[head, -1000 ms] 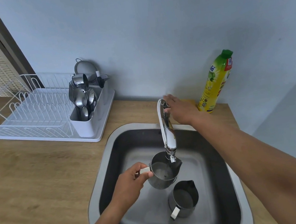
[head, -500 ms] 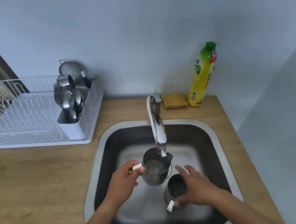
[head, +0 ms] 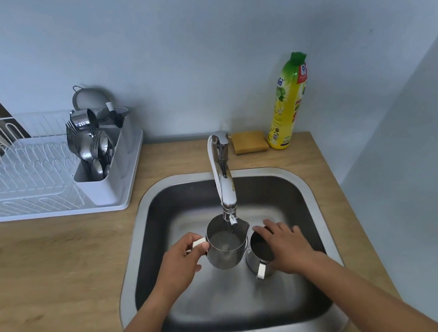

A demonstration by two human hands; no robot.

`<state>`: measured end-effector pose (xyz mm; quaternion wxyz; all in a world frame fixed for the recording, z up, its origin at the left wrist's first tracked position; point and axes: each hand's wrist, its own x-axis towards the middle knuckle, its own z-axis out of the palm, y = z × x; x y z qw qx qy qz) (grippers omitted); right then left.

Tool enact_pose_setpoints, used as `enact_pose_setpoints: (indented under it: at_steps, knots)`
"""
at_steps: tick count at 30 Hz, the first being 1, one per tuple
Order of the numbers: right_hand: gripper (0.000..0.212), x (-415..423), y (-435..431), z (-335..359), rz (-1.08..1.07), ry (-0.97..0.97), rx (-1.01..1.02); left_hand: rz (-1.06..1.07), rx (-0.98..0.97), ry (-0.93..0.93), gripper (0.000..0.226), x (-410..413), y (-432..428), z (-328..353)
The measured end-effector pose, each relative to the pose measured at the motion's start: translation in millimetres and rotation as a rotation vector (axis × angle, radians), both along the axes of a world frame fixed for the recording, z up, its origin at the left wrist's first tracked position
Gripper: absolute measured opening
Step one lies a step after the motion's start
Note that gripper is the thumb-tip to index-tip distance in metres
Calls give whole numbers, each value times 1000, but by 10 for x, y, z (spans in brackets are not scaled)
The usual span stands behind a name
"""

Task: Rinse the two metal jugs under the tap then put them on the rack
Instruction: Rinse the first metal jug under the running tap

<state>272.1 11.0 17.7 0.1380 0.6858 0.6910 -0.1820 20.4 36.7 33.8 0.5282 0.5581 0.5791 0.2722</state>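
My left hand (head: 181, 262) grips the white handle of the larger metal jug (head: 225, 246) and holds it right under the spout of the tap (head: 223, 176), inside the steel sink (head: 142, 234). The smaller metal jug (head: 258, 256) stands to its right in the basin, its white handle pointing toward me. My right hand (head: 286, 244) lies over that jug's rim and right side, fingers wrapped on it. The white dish rack (head: 29, 180) sits on the counter at the left.
A cutlery holder (head: 96, 172) full of spoons and forks fills the rack's right end, with a strainer behind it. A yellow sponge (head: 249, 142) and a yellow-green detergent bottle (head: 289, 104) stand behind the sink. A wall closes off the right side.
My right hand left the tap lever, came down into the sink and closed on the smaller jug. The left hand kept the larger jug under the spout.
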Motion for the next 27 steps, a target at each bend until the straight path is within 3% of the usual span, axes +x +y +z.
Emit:
enact_pose_setpoints:
  at_steps: [14,20,23,25,27]
  knots:
    - [99,186,536,63,136,-267,50,-7,-15,7,9,-2,-32,-66]
    - [103,227,575,129,72,-260,111,-30,-27,17,10,-8,-21,-46]
    - [86,119,442,269,-57,11,197,-25,-36,9,10,-27,-5,-45]
    - [70,-3,289,358,-178,318,198,-27,-42,3,11,-41,2,-57]
    - [64,-147,90,393,-322,702,60,-33,-60,-17,13,-46,-1,-59]
